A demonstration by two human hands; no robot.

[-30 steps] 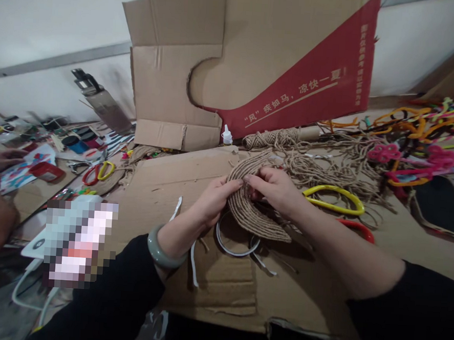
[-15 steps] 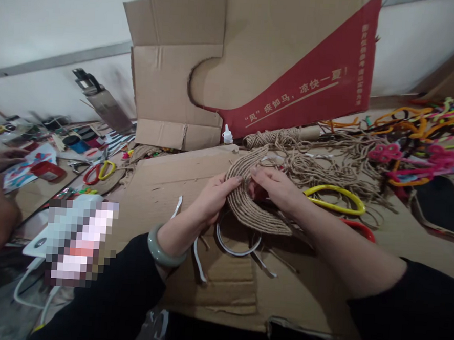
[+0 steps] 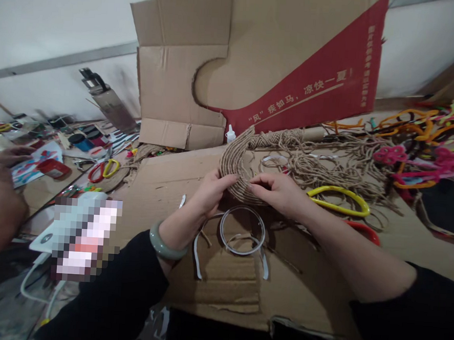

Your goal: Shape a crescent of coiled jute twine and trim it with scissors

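Note:
A curved, crescent-like piece made of rows of brown twine (image 3: 233, 157) is held up above the cardboard. My left hand (image 3: 210, 192) grips its lower left part, thumb on top and the other fingers beneath. At its inner edge my right hand (image 3: 277, 191) pinches with thumb and forefinger; whether a loose strand lies between them I cannot make out. Below the hands a clear ring, like a tape roll (image 3: 241, 250), rests on the cardboard, beside curled white strips (image 3: 196, 258). Yellow-handled scissors (image 3: 340, 197) lie by my right forearm.
Loose twine (image 3: 335, 166) and a wound twine roll (image 3: 277, 137) lie behind, near a small white-capped bottle (image 3: 230, 134). An upright cardboard sheet (image 3: 178, 80) stands at the back. Pipe cleaners (image 3: 425, 125) crowd the right. Another person's hand (image 3: 10, 157) is at far left.
The twine piece has turned and shifted up and left, uncovering the clear ring. My right hand has moved to its lower inner edge; my left hand keeps its hold.

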